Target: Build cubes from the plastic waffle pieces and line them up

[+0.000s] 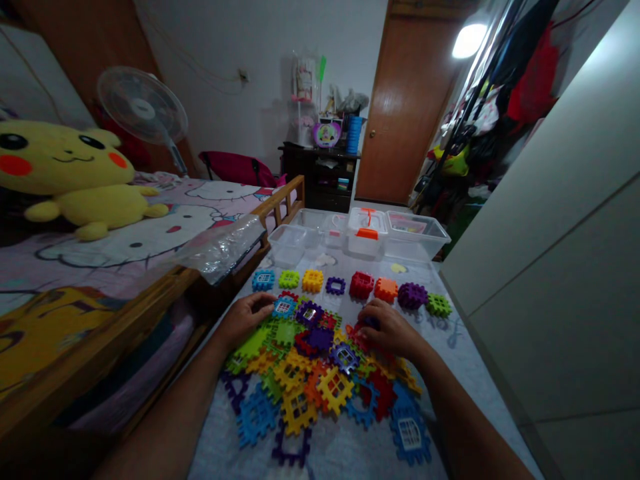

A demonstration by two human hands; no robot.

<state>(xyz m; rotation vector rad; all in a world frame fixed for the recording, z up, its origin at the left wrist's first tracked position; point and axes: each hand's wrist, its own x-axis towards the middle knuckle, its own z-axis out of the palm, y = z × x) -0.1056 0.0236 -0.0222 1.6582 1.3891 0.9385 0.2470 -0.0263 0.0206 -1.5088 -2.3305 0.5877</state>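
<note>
Picking through a heap of plastic tiles [320,340]

The person seems to be sorting at this moment: the loose tiles are lying in an overlapping heap on the cloth-covered table [480,400], while a row of stacks is standing just beyond it, mostly grouped by colour, from the blue stack [263,280] at one end through the red stack [361,285] to the green stack [439,305] at the other. The next move is probably calling for a narrow pinch on a single tile's toothed edge, so that its neighbours are not dragging along.

Both forearms are stretching forward, one along each side of the heap. The left hand [246,321] is resting at the heap's far left corner, its fingers bending gently inward and its thumb standing a little apart below them; the fingertips are meeting the edge of a blue window tile [284,307], though whether they are gripping it I cannot tell. The right hand [390,328] is bending over the heap's right side, knuckles up and fingers curling down and inward above red and dark pieces. Its palm is facing away from view, so I cannot tell whether it is holding anything.
</note>
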